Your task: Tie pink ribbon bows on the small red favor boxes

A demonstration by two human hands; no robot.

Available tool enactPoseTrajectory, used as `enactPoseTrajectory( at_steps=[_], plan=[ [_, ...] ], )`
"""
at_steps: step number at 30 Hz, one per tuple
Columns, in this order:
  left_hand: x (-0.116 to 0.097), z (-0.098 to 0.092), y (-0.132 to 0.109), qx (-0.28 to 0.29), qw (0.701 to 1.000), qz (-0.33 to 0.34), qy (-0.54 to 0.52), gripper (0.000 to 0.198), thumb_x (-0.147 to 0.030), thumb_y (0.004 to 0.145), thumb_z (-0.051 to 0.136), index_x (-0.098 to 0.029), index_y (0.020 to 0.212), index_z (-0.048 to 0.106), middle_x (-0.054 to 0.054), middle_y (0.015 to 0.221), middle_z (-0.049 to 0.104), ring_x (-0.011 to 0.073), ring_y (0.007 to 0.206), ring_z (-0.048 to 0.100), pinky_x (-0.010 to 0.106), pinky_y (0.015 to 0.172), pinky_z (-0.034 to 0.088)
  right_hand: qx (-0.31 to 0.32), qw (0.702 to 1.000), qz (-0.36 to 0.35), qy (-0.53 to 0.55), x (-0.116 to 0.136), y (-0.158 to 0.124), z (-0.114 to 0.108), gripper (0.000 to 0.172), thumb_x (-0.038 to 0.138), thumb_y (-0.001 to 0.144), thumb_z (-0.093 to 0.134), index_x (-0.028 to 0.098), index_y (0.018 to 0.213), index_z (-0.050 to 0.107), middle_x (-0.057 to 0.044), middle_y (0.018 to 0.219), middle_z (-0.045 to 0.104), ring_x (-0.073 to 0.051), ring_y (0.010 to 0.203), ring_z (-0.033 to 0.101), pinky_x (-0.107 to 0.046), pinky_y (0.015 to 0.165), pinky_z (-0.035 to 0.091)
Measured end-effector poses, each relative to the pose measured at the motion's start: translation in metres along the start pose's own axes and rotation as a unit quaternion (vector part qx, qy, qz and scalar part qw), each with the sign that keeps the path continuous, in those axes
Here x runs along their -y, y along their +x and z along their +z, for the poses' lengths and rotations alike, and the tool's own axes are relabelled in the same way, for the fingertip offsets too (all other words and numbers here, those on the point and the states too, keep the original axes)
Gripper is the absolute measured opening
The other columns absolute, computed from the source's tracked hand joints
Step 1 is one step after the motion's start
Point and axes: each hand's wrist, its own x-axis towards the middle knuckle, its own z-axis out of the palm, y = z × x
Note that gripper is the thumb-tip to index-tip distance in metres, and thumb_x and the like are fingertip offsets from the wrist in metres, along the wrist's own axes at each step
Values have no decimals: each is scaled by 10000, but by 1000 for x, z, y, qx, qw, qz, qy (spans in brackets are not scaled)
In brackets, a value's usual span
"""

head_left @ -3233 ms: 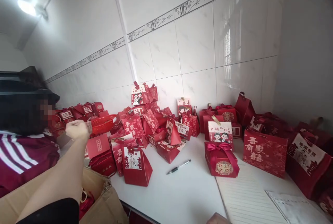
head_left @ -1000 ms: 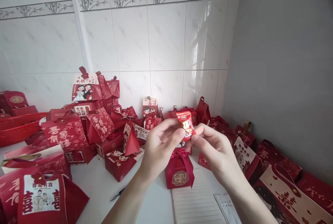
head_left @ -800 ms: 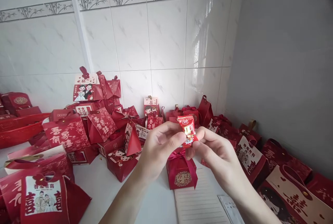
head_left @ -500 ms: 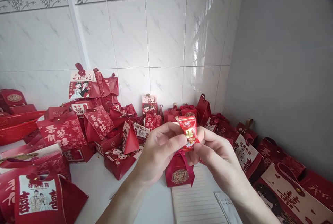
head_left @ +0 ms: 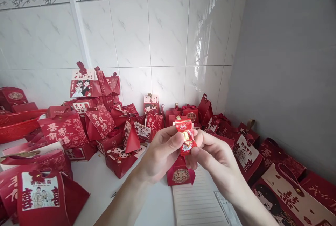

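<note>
A small red wrapped candy [head_left: 185, 135] with gold print is held up in front of me, its printed face towards the camera. My left hand [head_left: 164, 149] pinches its left side, thumb on the front. My right hand [head_left: 214, 152] grips its right edge between thumb and fingers. Just below and behind the hands, a small red gift box [head_left: 181, 176] with a round gold emblem stands on the table; the hands hide its upper part. Beneath it lies a lined notebook [head_left: 196, 205].
Red gift boxes [head_left: 63, 129] pile up on the left, with others [head_left: 299, 194] along the right. A red basket [head_left: 18, 126] sits at the far left. A clear packet [head_left: 228, 206] lies by the notebook on the white table [head_left: 147, 208]. A tiled wall [head_left: 131, 33] closes the back.
The candy has shifted slightly left and tilted in my hands. Both hands keep hold of it. The view has moved a little.
</note>
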Motion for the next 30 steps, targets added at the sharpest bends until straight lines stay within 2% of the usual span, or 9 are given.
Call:
enactPoseTrajectory(
  at_steps=[11, 17, 21, 27, 30],
  plan=[
    [1, 3, -2, -36, 999, 20, -2, 280, -439, 735, 651, -176, 827, 630, 21, 720, 487, 108, 519, 512, 248, 449, 448, 6, 1000, -3, -4, -1, 0, 1, 263, 339, 886, 486, 189, 674, 448, 16, 561, 499, -102, 529, 428, -233, 512, 361],
    [0, 1, -3, -4, 1000, 0, -12, 304, -467, 728, 646, -173, 770, 583, 16, 644, 469, 112, 539, 474, 245, 469, 439, 17, 1000, -7, -3, 2, -3, 5, 250, 322, 881, 493, 189, 674, 449, 33, 546, 491, -88, 509, 423, -206, 490, 381],
    [-2, -4, -2, -7, 1000, -17, -17, 291, -448, 736, 632, -163, 742, 574, 20, 660, 445, 119, 551, 472, 256, 468, 434, 12, 1000, 1, -9, 1, -1, 8, 255, 318, 875, 502, 190, 662, 448, 33, 555, 485, -87, 502, 413, -206, 476, 367],
    [-2, -7, 0, -21, 999, -22, 11, 335, -486, 741, 579, -157, 797, 609, 62, 716, 518, 157, 593, 516, 284, 476, 451, 5, 1000, -20, -13, -1, 0, 8, 249, 300, 882, 487, 196, 660, 445, 30, 548, 494, -100, 515, 417, -220, 493, 367],
    [-2, -6, 0, -7, 1000, -24, 9, 328, -478, 760, 560, -160, 816, 619, 59, 717, 546, 146, 550, 523, 280, 463, 446, 3, 1000, -24, -19, -2, -1, 6, 249, 285, 883, 479, 197, 654, 438, 28, 562, 490, -101, 518, 412, -222, 491, 361]
  ],
)
